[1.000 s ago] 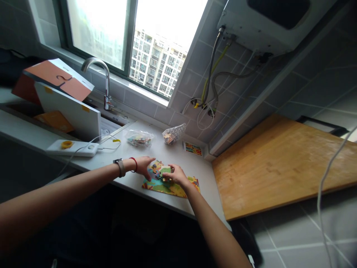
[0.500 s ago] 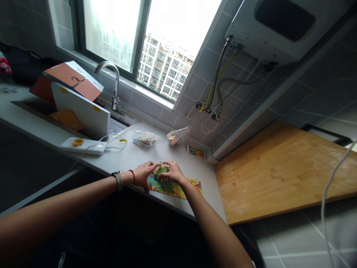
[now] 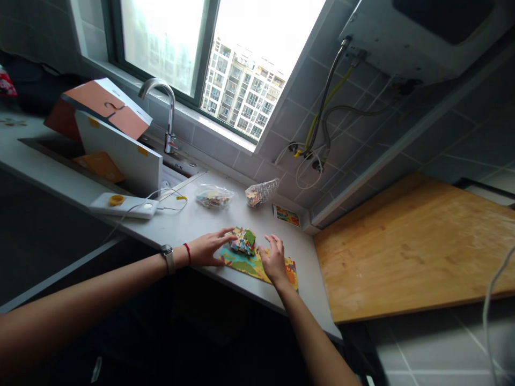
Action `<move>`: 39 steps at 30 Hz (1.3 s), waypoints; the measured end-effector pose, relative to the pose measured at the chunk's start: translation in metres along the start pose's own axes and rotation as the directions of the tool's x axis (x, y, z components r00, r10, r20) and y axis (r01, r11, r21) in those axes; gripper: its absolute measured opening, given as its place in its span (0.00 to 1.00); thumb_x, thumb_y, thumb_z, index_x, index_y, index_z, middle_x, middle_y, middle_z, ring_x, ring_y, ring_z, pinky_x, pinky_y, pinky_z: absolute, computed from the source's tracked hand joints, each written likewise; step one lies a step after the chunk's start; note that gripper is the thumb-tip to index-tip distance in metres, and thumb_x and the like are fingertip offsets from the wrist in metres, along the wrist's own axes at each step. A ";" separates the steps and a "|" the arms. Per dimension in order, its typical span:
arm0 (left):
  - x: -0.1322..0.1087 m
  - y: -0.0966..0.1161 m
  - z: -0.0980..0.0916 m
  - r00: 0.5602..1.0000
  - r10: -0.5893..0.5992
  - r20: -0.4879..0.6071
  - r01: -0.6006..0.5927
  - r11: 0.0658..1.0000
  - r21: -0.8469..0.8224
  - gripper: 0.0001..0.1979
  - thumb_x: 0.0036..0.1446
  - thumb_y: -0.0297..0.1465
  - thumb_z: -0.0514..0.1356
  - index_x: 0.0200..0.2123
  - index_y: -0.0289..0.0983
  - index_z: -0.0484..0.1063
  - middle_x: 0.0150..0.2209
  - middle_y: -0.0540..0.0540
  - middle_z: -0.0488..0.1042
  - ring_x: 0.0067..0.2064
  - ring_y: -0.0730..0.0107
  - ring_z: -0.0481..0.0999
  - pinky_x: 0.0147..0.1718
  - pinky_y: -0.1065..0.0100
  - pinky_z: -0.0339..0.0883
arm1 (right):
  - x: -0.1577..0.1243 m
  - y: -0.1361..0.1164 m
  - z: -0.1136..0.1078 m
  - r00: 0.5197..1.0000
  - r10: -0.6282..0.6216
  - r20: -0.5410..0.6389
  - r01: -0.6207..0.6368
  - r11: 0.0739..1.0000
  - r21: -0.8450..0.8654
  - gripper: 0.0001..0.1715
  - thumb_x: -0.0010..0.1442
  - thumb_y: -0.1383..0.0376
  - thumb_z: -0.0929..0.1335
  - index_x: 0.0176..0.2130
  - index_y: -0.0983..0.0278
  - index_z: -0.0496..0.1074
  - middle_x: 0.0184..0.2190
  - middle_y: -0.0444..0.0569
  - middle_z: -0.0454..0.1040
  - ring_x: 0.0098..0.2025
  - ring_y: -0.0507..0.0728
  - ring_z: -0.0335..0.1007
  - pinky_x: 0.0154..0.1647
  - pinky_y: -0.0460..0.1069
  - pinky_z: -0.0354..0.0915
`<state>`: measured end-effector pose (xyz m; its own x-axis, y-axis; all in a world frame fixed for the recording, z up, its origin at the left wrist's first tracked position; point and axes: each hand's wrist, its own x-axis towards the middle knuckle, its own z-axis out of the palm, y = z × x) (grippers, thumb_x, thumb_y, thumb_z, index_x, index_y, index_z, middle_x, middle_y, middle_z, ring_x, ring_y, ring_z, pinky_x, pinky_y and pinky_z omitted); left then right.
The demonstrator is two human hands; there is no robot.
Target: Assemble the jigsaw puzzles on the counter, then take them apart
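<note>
A heap of colourful puzzle-like pieces (image 3: 243,241) rests at the back left part of a bright printed sheet (image 3: 257,267) on the white counter. My left hand (image 3: 209,247) has its fingers spread at the heap's left side, the fingertips close to it or touching it; I cannot tell which. To the right of the heap, my right hand (image 3: 274,258) hovers over the sheet, fingers apart and holding nothing. Behind them are a clear bag of pieces (image 3: 214,197) and a bubble-wrap bag (image 3: 261,193) with pieces inside.
A small printed card (image 3: 286,215) lies at the back right, near a large wooden board (image 3: 410,252). Leftward are a white power strip (image 3: 124,206) with a cable, an open box (image 3: 108,107) over the sink, and a faucet (image 3: 170,115).
My right hand has moved right, away from the heap, and opened. My left hand has drawn back slightly to the left of the heap, leaving more of it in view. The camera view has shifted slightly.
</note>
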<state>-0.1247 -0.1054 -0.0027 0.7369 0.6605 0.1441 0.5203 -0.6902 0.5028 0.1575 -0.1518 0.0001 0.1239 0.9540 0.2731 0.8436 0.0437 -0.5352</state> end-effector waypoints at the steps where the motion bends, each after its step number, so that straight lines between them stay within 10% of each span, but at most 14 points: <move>1: 0.000 0.000 -0.001 1.000 0.027 -0.001 -0.027 0.999 0.027 0.33 0.59 0.34 0.64 0.67 0.45 0.61 0.75 0.40 0.51 0.60 0.54 0.76 0.59 0.59 0.69 | -0.007 0.011 -0.009 0.998 0.053 0.027 -0.051 0.997 -0.057 0.29 0.64 0.53 0.68 0.59 0.62 0.74 0.64 0.62 0.65 0.67 0.69 0.61 0.69 0.63 0.57; 8: 0.007 0.006 -0.005 0.997 -0.019 0.077 0.001 0.972 0.233 0.10 0.65 0.32 0.56 0.45 0.42 0.77 0.48 0.42 0.80 0.49 0.56 0.80 0.49 0.58 0.73 | -0.058 0.077 -0.063 0.923 0.300 0.241 -0.244 0.941 -0.235 0.44 0.50 0.49 0.77 0.62 0.62 0.73 0.67 0.62 0.65 0.68 0.72 0.62 0.69 0.61 0.58; 16: 0.021 0.067 0.018 0.978 0.184 0.101 -0.196 0.972 0.129 0.21 0.63 0.37 0.64 0.59 0.42 0.72 0.63 0.39 0.70 0.64 0.49 0.70 0.61 0.53 0.66 | -0.065 0.075 -0.068 0.900 0.345 0.265 -0.337 0.938 -0.074 0.54 0.47 0.50 0.78 0.67 0.66 0.67 0.71 0.63 0.60 0.74 0.71 0.51 0.74 0.62 0.49; 27: 0.111 0.079 0.104 0.966 0.242 0.096 -0.251 0.962 0.102 0.40 0.68 0.52 0.55 0.74 0.36 0.52 0.74 0.31 0.53 0.75 0.38 0.48 0.69 0.41 0.47 | -0.015 0.067 -0.054 0.880 0.417 0.227 -0.462 0.647 0.607 0.39 0.48 0.50 0.78 0.55 0.62 0.74 0.63 0.61 0.71 0.59 0.68 0.74 0.57 0.60 0.72; 39: 0.135 0.046 0.070 0.976 0.189 0.104 -0.206 0.960 0.189 0.41 0.61 0.57 0.61 0.67 0.36 0.65 0.70 0.32 0.62 0.69 0.39 0.63 0.63 0.44 0.61 | 0.073 0.111 -0.045 0.877 0.382 0.290 -0.480 0.718 0.505 0.34 0.49 0.58 0.77 0.55 0.64 0.75 0.38 0.49 0.77 0.35 0.56 0.77 0.37 0.51 0.74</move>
<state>0.0293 -0.0684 -0.0199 0.8628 0.4835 0.1475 0.4290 -0.8548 0.2921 0.2842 -0.0907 -0.0035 0.2797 0.9397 -0.1967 0.2822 -0.2763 -0.9187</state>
